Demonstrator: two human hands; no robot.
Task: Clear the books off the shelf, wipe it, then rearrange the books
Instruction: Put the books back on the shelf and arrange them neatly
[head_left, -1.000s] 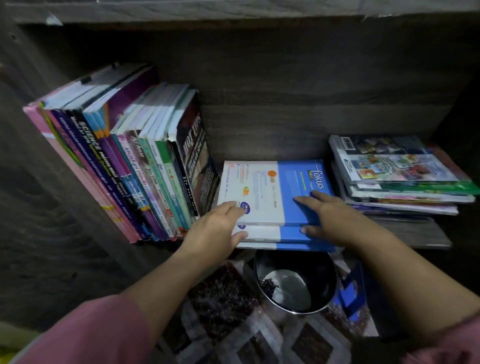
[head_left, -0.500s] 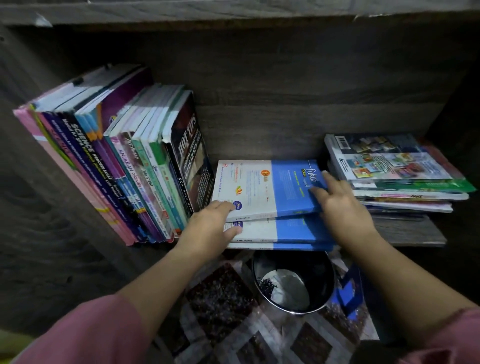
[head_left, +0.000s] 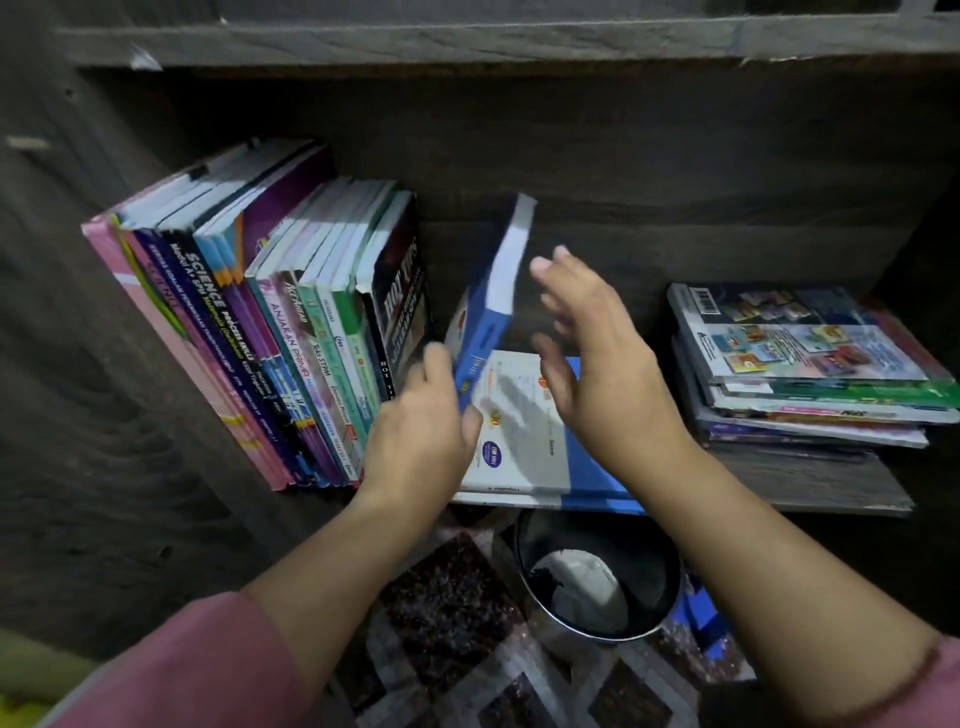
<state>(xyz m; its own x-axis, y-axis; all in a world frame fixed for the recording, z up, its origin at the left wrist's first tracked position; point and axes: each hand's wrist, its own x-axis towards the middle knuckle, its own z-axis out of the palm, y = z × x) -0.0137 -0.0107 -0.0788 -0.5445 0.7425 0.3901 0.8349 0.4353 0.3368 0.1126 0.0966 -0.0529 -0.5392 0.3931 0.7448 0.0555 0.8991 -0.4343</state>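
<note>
Clearly the left hand (head_left: 421, 436) grips a blue-and-white paperback book (head_left: 496, 291), tilted up on edge between both hands. The right hand (head_left: 602, 374) hovers beside it with fingers loosely spread, above two flat blue-and-white books (head_left: 524, 462).

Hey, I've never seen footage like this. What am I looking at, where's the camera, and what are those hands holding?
No machine here: a person works with bare hands, filmed by one wide camera worn on their head, looking down. The left hand grips a blue book, tilted up on edge. The right hand is open beside it. On the shelf: a leaning row of books at left, flat books under the hands, a stack at right. A metal bowl sits below.
</note>
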